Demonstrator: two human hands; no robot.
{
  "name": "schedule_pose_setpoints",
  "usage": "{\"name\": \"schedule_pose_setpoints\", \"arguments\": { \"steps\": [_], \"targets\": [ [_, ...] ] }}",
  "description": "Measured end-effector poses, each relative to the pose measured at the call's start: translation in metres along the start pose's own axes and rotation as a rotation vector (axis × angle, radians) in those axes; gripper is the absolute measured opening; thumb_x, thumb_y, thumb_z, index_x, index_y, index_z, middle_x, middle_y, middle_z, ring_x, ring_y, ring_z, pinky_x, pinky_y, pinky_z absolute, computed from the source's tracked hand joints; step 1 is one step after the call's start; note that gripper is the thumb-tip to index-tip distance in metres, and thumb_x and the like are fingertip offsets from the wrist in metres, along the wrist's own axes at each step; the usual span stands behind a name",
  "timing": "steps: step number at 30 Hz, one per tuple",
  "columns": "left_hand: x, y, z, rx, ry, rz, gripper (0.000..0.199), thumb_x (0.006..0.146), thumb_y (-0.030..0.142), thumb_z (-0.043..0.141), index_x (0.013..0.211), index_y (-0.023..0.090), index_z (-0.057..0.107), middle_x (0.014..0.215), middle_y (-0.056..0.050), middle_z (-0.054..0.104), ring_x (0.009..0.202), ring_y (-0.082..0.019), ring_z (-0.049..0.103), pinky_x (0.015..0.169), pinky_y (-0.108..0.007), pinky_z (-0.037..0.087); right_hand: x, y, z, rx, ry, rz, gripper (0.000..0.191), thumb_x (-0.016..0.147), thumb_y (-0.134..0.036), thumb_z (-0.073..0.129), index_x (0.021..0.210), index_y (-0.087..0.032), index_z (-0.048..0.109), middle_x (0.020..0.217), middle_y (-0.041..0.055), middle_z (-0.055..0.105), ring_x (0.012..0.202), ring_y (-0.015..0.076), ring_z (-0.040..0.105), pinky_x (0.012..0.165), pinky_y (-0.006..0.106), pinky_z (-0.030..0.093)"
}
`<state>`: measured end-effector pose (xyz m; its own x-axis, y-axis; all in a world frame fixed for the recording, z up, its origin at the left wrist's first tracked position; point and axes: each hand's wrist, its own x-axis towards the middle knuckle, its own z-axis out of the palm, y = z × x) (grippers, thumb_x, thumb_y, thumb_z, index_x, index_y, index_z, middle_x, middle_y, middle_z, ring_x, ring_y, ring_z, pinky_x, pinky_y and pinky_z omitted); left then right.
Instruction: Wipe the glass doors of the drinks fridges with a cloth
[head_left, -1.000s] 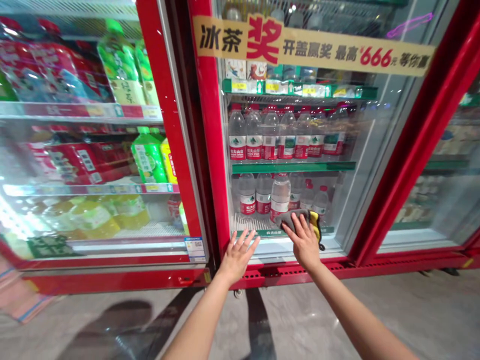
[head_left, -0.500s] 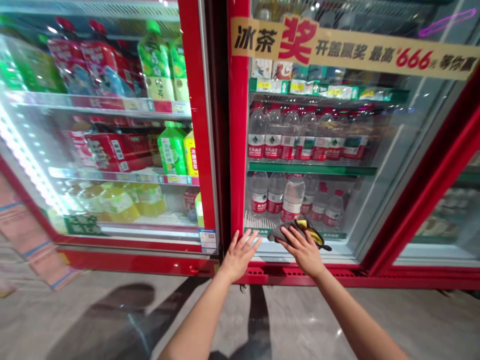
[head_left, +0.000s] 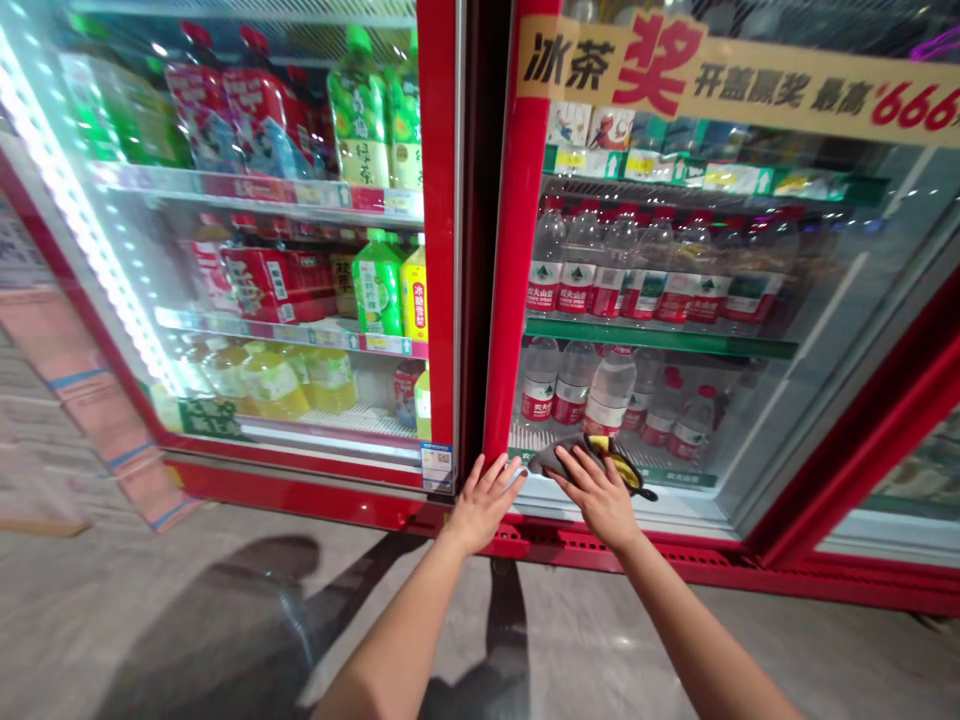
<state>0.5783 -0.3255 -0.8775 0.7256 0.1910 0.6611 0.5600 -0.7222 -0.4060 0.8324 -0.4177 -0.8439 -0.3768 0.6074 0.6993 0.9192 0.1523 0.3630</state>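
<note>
My right hand (head_left: 600, 497) lies with its fingers over a grey and yellow cleaning cloth (head_left: 551, 455), holding it flat against the lower glass of a red-framed drinks fridge door (head_left: 517, 200). A dark loop hangs off the cloth's right end. Just left of it, my left hand (head_left: 484, 503) rests with spread fingers at the bottom left corner of the same door frame and holds nothing. Behind the glass, right above the cloth, stands a water bottle (head_left: 611, 385) with a red and white label.
To the left is a second red fridge (head_left: 439, 250), lit inside, with several rows of bottled drinks. Pink cartons (head_left: 90, 390) are stacked at the far left. Across the right door runs a tan banner (head_left: 750, 85). Below lies a grey floor (head_left: 600, 640) with shadows.
The view has turned left, so the fridges sit further right in the picture. Against the bottles behind the glass, my right hand and the cloth have slid a little left.
</note>
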Motion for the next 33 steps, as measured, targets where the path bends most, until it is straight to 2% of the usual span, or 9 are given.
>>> {"name": "schedule_pose_setpoints", "arguments": {
  "steps": [3, 7, 9, 12, 17, 20, 25, 31, 33],
  "targets": [
    [-0.001, -0.001, -0.002, 0.004, -0.031, -0.009, 0.075, 0.083, 0.013, 0.06, 0.155, 0.021, 0.038, 0.168, -0.006, 0.026, 0.158, -0.026, 0.002, 0.128, -0.054, -0.002, 0.018, 0.004, -0.007, -0.028, 0.052, 0.168, 0.063, 0.09, -0.008, 0.054, 0.143, -0.041, 0.055, 0.158, 0.002, 0.046, 0.148, 0.0254, 0.035, 0.121, 0.051, 0.014],
    [-0.005, -0.001, -0.003, -0.002, -0.074, -0.013, 0.069, 0.084, 0.015, 0.059, 0.152, 0.021, 0.043, 0.167, -0.007, 0.028, 0.158, -0.027, 0.007, 0.128, -0.054, -0.002, 0.064, -0.022, -0.012, -0.033, 0.088, 0.331, 0.063, 0.09, -0.009, 0.052, 0.146, -0.039, 0.052, 0.163, 0.0054, 0.037, 0.153, 0.031, 0.025, 0.117, 0.057, 0.021],
    [-0.008, -0.001, -0.001, -0.004, -0.067, -0.011, 0.063, 0.086, 0.016, 0.058, 0.148, 0.02, 0.048, 0.165, -0.008, 0.032, 0.157, -0.027, 0.01, 0.128, -0.054, -0.002, 0.074, -0.039, -0.009, -0.02, 0.073, 0.321, 0.064, 0.09, -0.008, 0.052, 0.147, -0.039, 0.051, 0.163, 0.0057, 0.037, 0.153, 0.031, 0.024, 0.117, 0.057, 0.02],
    [-0.014, -0.004, 0.001, -0.008, -0.063, -0.016, 0.062, 0.086, 0.018, 0.058, 0.148, 0.02, 0.049, 0.163, -0.009, 0.037, 0.156, -0.027, 0.014, 0.128, -0.055, -0.002, 0.061, -0.054, 0.002, 0.004, 0.039, 0.232, 0.062, 0.092, -0.01, 0.053, 0.146, -0.04, 0.051, 0.162, 0.0034, 0.04, 0.152, 0.0279, 0.027, 0.119, 0.055, 0.013],
    [-0.023, -0.011, 0.0, -0.003, -0.092, -0.027, 0.072, 0.085, 0.018, 0.057, 0.154, 0.018, 0.038, 0.159, -0.01, 0.042, 0.156, -0.026, 0.016, 0.129, -0.055, 0.001, 0.034, -0.052, 0.011, 0.037, 0.012, 0.019, 0.051, 0.097, -0.02, 0.052, 0.144, -0.038, 0.054, 0.158, -0.0004, 0.045, 0.147, 0.0227, 0.034, 0.123, 0.049, 0.002],
    [-0.024, -0.014, -0.002, 0.008, -0.08, -0.031, 0.067, 0.085, 0.016, 0.056, 0.151, 0.016, 0.043, 0.16, -0.011, 0.041, 0.156, -0.027, 0.015, 0.129, -0.055, -0.001, 0.056, -0.05, 0.001, 0.039, 0.031, 0.063, 0.053, 0.096, -0.018, 0.051, 0.145, -0.038, 0.053, 0.159, 0.0002, 0.044, 0.149, 0.0233, 0.033, 0.123, 0.049, 0.002],
    [-0.023, -0.013, -0.003, -0.019, -0.09, -0.054, 0.042, 0.085, 0.016, 0.058, 0.126, 0.016, 0.065, 0.15, -0.012, 0.053, 0.152, -0.028, 0.027, 0.129, -0.057, 0.006, 0.098, -0.063, -0.013, 0.063, 0.035, 0.209, 0.063, 0.092, -0.012, 0.05, 0.148, -0.041, 0.048, 0.163, 0.0014, 0.036, 0.152, 0.0265, 0.026, 0.12, 0.055, 0.013],
    [-0.031, -0.014, -0.003, -0.034, -0.106, -0.035, 0.047, 0.087, 0.018, 0.057, 0.133, 0.015, 0.061, 0.147, -0.011, 0.055, 0.15, -0.027, 0.033, 0.13, -0.054, 0.006, 0.066, -0.076, 0.006, 0.107, -0.001, 0.029, 0.053, 0.096, -0.02, 0.052, 0.146, -0.037, 0.052, 0.159, 0.0011, 0.044, 0.149, 0.0233, 0.033, 0.122, 0.05, 0.011],
    [-0.033, -0.015, -0.005, -0.041, -0.116, -0.029, 0.048, 0.086, 0.019, 0.057, 0.134, 0.016, 0.06, 0.147, -0.011, 0.055, 0.15, -0.026, 0.033, 0.13, -0.053, 0.006, 0.067, -0.076, 0.004, 0.115, -0.002, 0.011, 0.05, 0.097, -0.02, 0.051, 0.144, -0.037, 0.054, 0.158, 0.0003, 0.046, 0.147, 0.0223, 0.035, 0.123, 0.049, 0.01]
  ]
}}
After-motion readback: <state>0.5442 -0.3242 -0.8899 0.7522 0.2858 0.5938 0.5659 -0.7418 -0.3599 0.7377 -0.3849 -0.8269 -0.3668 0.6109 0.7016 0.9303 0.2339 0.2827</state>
